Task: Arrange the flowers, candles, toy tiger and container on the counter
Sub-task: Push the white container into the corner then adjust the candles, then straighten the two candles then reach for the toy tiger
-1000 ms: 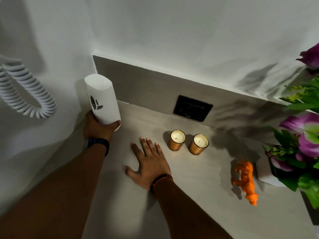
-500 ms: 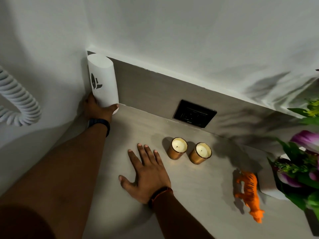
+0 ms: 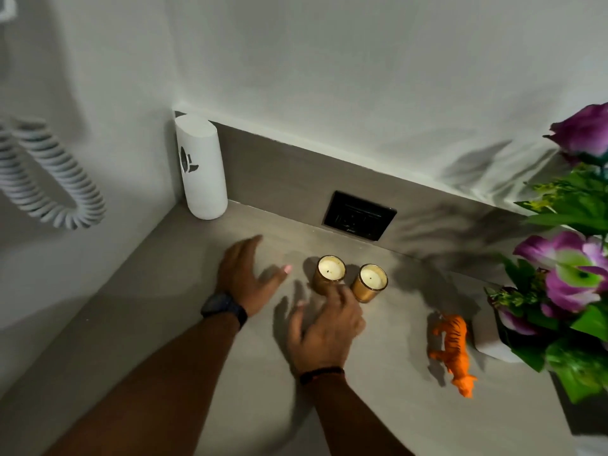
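Note:
A tall white container with a dark logo stands upright in the far left corner of the grey counter. Two candles in amber glasses, the left candle and the right candle, stand side by side mid-counter. An orange toy tiger stands to their right. Purple flowers with green leaves sit in a white pot at the right edge. My left hand hovers empty, fingers apart, left of the candles. My right hand is open, its fingertips at the base of the left candle.
A black wall socket sits in the grey backsplash behind the candles. A coiled white cord hangs on the left wall. White walls close the counter at the back and left.
My left hand let go of the white container, which now stands in the corner, and drew back toward the candles. My right hand lifted off the counter and moved right to the left candle.

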A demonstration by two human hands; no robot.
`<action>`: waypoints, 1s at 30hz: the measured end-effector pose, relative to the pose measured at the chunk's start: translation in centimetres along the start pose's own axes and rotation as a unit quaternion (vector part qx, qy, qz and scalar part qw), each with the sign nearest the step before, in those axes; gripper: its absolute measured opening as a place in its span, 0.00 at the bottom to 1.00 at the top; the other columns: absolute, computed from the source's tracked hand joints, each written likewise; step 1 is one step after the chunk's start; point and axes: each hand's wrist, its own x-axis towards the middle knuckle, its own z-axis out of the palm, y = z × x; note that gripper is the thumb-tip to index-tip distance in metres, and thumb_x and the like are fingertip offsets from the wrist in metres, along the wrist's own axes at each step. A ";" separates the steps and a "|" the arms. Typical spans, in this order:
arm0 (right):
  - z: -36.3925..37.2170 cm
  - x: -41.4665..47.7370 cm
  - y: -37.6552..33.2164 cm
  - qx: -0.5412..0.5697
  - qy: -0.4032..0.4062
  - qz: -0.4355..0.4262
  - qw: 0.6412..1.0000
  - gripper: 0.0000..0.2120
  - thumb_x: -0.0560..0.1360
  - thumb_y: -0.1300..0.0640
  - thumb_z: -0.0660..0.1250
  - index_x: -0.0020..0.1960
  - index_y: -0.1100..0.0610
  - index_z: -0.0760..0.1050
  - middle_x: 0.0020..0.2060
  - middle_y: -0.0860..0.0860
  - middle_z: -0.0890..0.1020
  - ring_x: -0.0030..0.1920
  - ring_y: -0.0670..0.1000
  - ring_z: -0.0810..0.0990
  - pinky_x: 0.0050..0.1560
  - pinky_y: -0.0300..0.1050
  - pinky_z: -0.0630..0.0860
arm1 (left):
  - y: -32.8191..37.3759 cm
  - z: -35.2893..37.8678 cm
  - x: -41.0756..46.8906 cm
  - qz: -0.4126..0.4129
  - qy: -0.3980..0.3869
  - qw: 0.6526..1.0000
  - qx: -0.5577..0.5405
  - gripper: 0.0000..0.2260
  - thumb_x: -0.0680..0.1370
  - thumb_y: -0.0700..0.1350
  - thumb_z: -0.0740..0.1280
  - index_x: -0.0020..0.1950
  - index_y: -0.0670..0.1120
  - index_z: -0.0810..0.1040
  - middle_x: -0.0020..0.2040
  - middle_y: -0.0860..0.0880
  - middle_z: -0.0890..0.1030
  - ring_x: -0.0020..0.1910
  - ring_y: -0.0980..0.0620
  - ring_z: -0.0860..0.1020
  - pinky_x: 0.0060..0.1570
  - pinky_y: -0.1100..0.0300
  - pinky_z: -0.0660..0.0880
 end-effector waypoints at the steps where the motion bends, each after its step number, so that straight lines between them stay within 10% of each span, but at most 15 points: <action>1: -0.7 0.4 0.8 0.003 0.046 0.075 0.996 0.25 0.68 0.49 0.62 0.60 0.63 0.71 0.56 0.66 0.76 0.59 0.61 0.69 0.58 0.60 0.66 | 0.6 0.6 -0.9 0.025 -0.047 0.999 0.009 0.42 0.62 0.74 0.65 0.68 0.49 0.68 0.65 0.43 0.73 0.64 0.43 0.70 0.64 0.47 0.69; 4: -2.6 2.6 3.5 0.029 0.098 0.233 0.967 0.29 0.68 0.55 0.67 0.65 0.65 0.67 0.60 0.67 0.71 0.60 0.66 0.70 0.59 0.66 0.68 | 2.8 2.6 -2.5 0.076 -0.114 0.989 0.055 0.47 0.56 0.77 0.66 0.67 0.51 0.68 0.64 0.47 0.74 0.62 0.46 0.72 0.62 0.47 0.72; 7: -3.1 4.5 6.1 0.085 -0.019 0.312 0.946 0.40 0.67 0.55 0.76 0.72 0.60 0.59 0.68 0.62 0.65 0.64 0.62 0.71 0.63 0.60 0.73 | 4.8 4.4 -2.9 0.083 -0.103 0.989 0.061 0.44 0.55 0.73 0.71 0.65 0.54 0.70 0.61 0.50 0.77 0.59 0.47 0.73 0.59 0.50 0.72; 16: -0.6 7.9 9.3 0.075 -0.115 0.244 0.960 0.26 0.67 0.51 0.76 0.62 0.56 0.73 0.57 0.55 0.80 0.57 0.56 0.78 0.58 0.53 0.77 | 5.4 6.0 0.4 0.056 -0.020 0.998 0.034 0.23 0.63 0.54 0.79 0.54 0.48 0.81 0.45 0.44 0.83 0.44 0.43 0.78 0.45 0.50 0.77; 30: 2.7 13.1 10.8 0.093 -0.094 0.250 0.959 0.28 0.68 0.53 0.76 0.65 0.56 0.71 0.60 0.56 0.78 0.60 0.57 0.77 0.61 0.52 0.75 | 4.7 7.3 7.6 0.009 -0.032 0.999 -0.022 0.24 0.63 0.53 0.79 0.56 0.50 0.80 0.50 0.46 0.81 0.50 0.44 0.78 0.50 0.52 0.76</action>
